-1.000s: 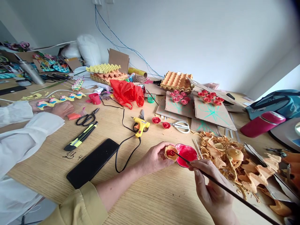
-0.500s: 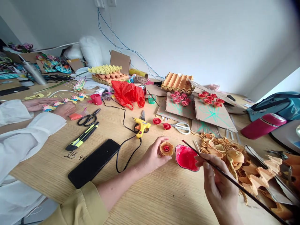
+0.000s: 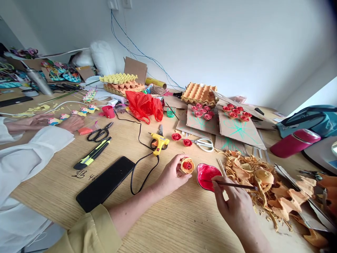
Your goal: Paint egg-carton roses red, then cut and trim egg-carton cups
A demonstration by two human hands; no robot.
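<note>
Holding a yellow-orange egg-carton rose point(image 3: 187, 165) with a red centre, the left hand point(image 3: 172, 174) had its thumb and fingers closed around the flower's side, just below and right of the middle of the frame. The right hand point(image 3: 234, 205), in the lower right, gripped a dark-handled paintbrush point(image 3: 234, 184) between thumb and fingers, its tip lowered into a red-coated paint dish point(image 3: 214, 169) just right of the rose. The rose and the dish were apart, and the bloom faced up toward the camera. Its outer petals were bare of red. Beyond the left hand, near the centre, lay two red roses point(image 3: 187, 142), the right one beside white-handled scissors point(image 3: 205, 144), and a yellow glue gun point(image 3: 159, 143) to their left. Orange carton scraps point(image 3: 244, 172) were heaped at the right, with a magenta bottle point(image 3: 295, 143) above them. In the upper right, clusters of red roses point(image 3: 202, 111) sat on cardboard sheets point(image 3: 238, 131). At lower left a black phone point(image 3: 105, 184) lay below a utility knife point(image 3: 92, 153). At the left edge, a co-worker's hands point(image 3: 72, 123) were beside a painted carton strip point(image 3: 83, 110).
</note>
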